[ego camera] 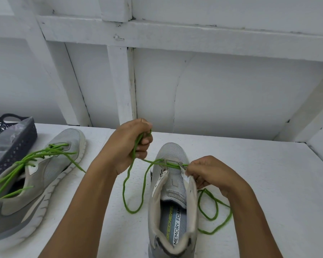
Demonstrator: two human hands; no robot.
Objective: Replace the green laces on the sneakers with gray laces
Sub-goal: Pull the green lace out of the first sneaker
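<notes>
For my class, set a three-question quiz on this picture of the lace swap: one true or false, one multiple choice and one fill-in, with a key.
1. True or false: the green lace is fully out of the middle sneaker.
2. Which hand grips a bunched length of that lace, raised above the sneaker's toe? A) the left hand B) the right hand C) neither
3. Fill in: the lace threaded through the left-side sneaker is ____ in colour.

Key: 1 false, it still crosses the eyelets nearest the toe; 2 A; 3 green.
</notes>
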